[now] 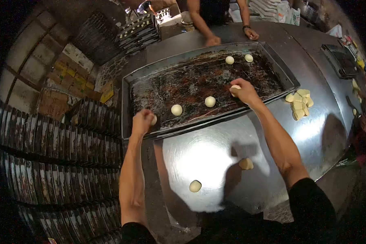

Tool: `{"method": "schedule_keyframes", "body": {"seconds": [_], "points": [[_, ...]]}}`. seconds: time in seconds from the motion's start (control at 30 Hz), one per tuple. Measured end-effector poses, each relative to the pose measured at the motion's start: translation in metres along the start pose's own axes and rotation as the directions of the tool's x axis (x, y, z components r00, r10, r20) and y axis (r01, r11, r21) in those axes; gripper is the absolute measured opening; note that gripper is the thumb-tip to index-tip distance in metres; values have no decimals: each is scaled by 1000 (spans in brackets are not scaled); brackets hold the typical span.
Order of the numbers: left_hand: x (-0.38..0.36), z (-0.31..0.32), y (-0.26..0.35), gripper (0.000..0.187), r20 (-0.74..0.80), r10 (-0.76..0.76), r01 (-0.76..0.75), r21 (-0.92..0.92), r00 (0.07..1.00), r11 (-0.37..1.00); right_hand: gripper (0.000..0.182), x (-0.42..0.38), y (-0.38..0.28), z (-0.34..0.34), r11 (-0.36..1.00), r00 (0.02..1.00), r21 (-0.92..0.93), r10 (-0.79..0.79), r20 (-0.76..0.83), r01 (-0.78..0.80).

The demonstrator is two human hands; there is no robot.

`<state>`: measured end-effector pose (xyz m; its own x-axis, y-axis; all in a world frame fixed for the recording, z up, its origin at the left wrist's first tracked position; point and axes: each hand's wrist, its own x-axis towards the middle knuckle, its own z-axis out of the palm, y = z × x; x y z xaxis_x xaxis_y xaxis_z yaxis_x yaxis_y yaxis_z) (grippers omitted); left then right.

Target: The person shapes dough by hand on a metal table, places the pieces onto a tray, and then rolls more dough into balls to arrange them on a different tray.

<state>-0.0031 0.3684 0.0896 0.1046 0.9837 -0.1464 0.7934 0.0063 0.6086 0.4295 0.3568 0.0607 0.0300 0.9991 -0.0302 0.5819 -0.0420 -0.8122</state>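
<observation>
A wide, dark baking tray (166, 136) with a worn, greasy floor lies across the metal table. At its near left corner my left hand (141, 122) is closed around a dough ball (153, 120), partly hidden by the fingers. Toward the near right side, my right hand (245, 91) grips another dough ball (234, 90) just over the tray floor. Between my hands, two round dough balls (176, 110) (210, 101) rest in the tray. On the bare metal nearer me sit a smooth dough piece (195, 186) and a rougher dough piece (246, 164).
A pile of cut dough pieces (301, 103) lies right of the tray. Two more dough balls (229, 60) (249, 58) sit at the tray's far side, near a co-worker's hands (251, 33). Stacked trays (61, 142) line the left. A dark pan (339, 61) is far right.
</observation>
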Motion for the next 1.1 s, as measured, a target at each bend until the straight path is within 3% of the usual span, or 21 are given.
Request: {"method": "schedule_keyframes", "body": {"seconds": [0.03,0.1,0.17,0.23,0.27,0.3,0.37,0.47,0.5,0.57,0.6,0.63,0.7,0.73,0.77,0.83,0.9,0.97,1.0,1.03,1.1], "points": [[-6,0,2,22,-138,-110,44,-409,984,911,33,-16,-19,-1,881,992,471,96,-86,-44],[-53,-6,53,24,-123,-108,-17,-735,987,678,28,-66,-66,1,561,982,807,85,168,-186],[-78,18,65,27,-88,-81,-51,-924,993,379,24,-109,-104,24,538,977,833,-71,199,-130],[-117,31,98,34,22,34,15,-984,999,176,23,-158,-156,34,749,963,661,-145,228,-44],[-128,41,102,36,71,46,65,-990,996,127,22,-171,-160,53,782,944,591,-315,101,198],[-143,47,110,35,35,2,34,-988,999,154,20,-182,-163,71,763,873,485,-487,-4,428],[-163,63,120,32,-61,-82,-49,-988,995,146,20,-214,-185,78,786,843,324,-531,-80,526],[-188,87,106,33,-258,-28,-215,-854,966,473,19,-249,-177,98,802,819,182,-534,-209,569],[-198,98,101,33,-249,-31,-207,-862,968,464,18,-264,-175,98,866,903,257,-407,-138,429],[-217,113,100,35,-374,-119,-127,-571,920,811,17,-300,-173,94,913,965,312,-255,-64,263],[-224,126,95,34,-500,-47,-159,-361,865,919,16,-325,-175,86,874,969,483,-167,182,60],[-230,140,80,34,-471,-33,-132,-312,881,941,16,-348,-171,82,793,896,583,-116,429,-177],[-281,136,76,32,-248,26,-90,-253,969,963,17,-393,-132,89,897,954,381,-281,103,223],[-301,157,45,29,-218,281,-301,-65,935,952,14,-413,-85,96,921,951,253,-308,9,296],[-321,167,9,23,55,547,-539,278,835,795,12,-432,-33,100,929,936,120,-341,-87,349],[-342,168,-27,20,103,593,-590,331,799,737,14,-463,49,76,855,939,-401,-343,35,328],[-324,172,-24,17,-65,624,-582,298,778,757,16,-438,74,56,724,895,-627,-436,-96,286],[-310,184,20,16,-91,528,-513,141,845,846,15,-378,63,76,826,879,-548,-351,-322,129],[-319,191,28,15,-65,497,-493,67,865,867,16,-364,43,89,955,897,-298,-137,-421,7],[-327,200,38,15,-42,467,-467,-11,883,884,16,-364,46,107,966,899,-256,-150,-411,44],[-356,201,-1,13,181,670,-683,16,720,730,18,-413,49,108,839,963,-481,-269,35,252]]}}
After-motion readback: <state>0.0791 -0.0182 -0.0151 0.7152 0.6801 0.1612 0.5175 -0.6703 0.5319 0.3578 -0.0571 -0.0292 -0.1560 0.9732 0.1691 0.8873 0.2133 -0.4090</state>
